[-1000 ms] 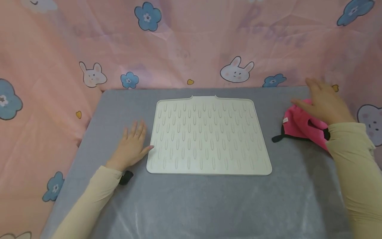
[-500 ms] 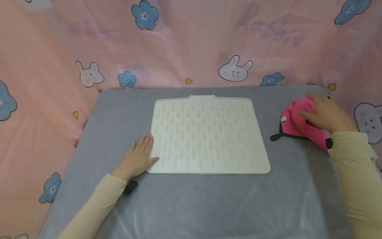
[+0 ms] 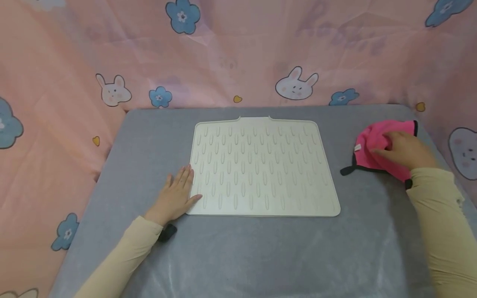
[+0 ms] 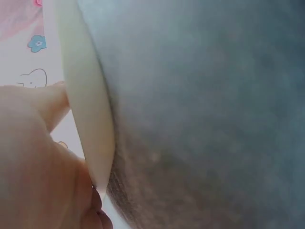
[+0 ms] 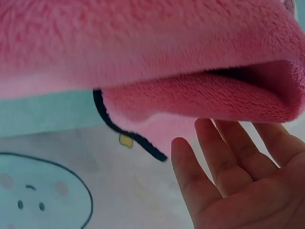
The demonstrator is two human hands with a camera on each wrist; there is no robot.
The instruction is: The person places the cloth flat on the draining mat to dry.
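A cream-white mat with rows of raised oval ridges lies flat on the grey table. My left hand rests on its left edge, fingers straight and thumb on the surface. In the left wrist view the mat's pale side runs alongside that hand. On the right, a crumpled pink plush cloth with black trim and a black loop lies on the table. My right hand pinches a fold of it between thumb and fingers. The right wrist view shows fingers under the cloth's fold.
A grey cover lies over the table. Behind and beside it hangs a pink curtain printed with rabbits and blue flowers. A black strap piece sits at the left wrist.
My left hand has moved right onto the mat's edge. My right hand has come down onto the pink cloth and gathered a fold. The mat stays put.
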